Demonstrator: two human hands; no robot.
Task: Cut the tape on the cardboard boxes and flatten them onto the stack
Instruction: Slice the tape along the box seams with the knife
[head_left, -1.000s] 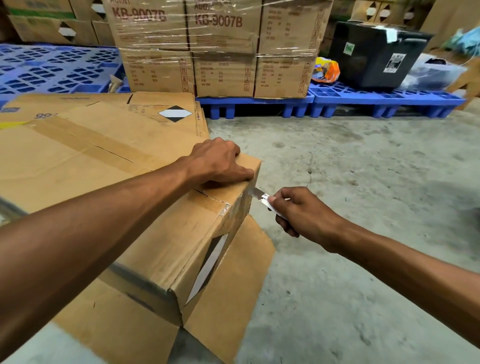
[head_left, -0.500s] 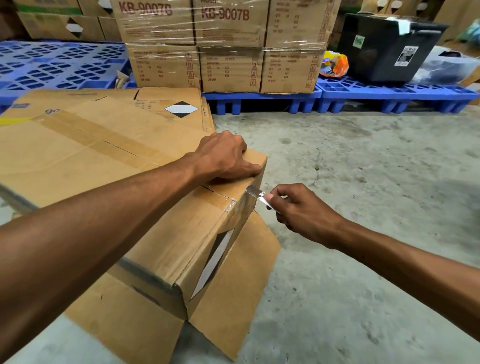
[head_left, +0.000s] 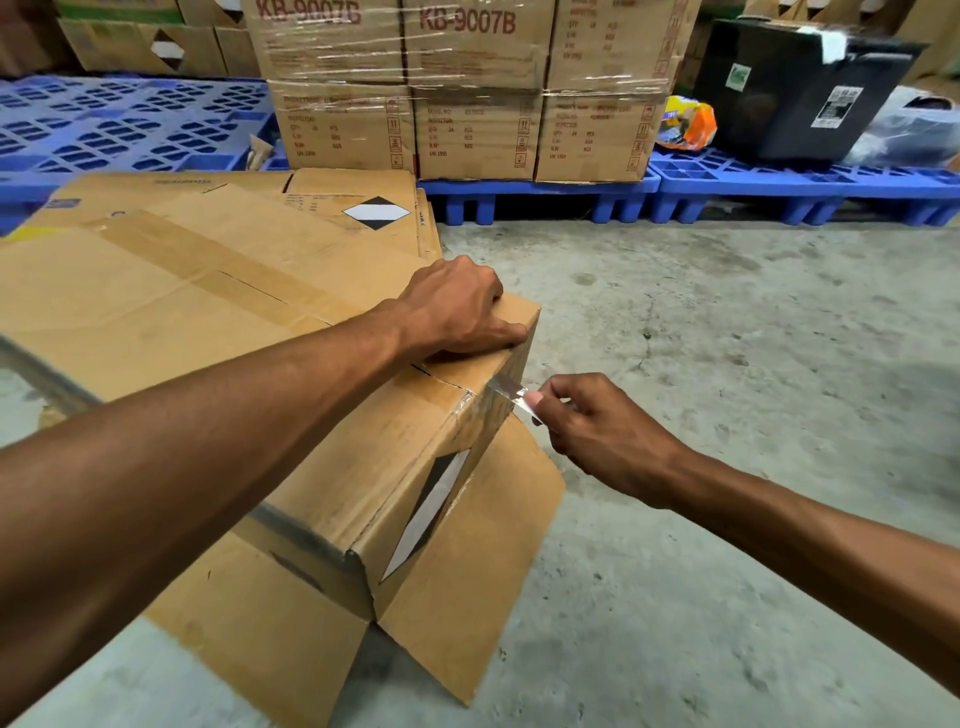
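Pressing box (head_left: 249, 312) top with flat left hand (head_left: 457, 306), right hand (head_left: 597, 431) pinching blade (head_left: 511, 392)

Brown cardboard box (head_left: 363, 467), tilted, its taped top face sloping up toward 10 o'clock and one corner pointing at 3 o'clock. Tan tape (head_left: 223, 260) runs along the top seam; clear tape (head_left: 470, 402) wraps the corner edge, wrinkled. A black-and-white diamond label marks the side face. Bottom flaps (head_left: 483, 561) hang open at 5 and 6 o'clock. A small silver blade (head_left: 511, 396) touches the taped side at the corner. Flattened stack (head_left: 337, 202) lies behind, at 11 o'clock.
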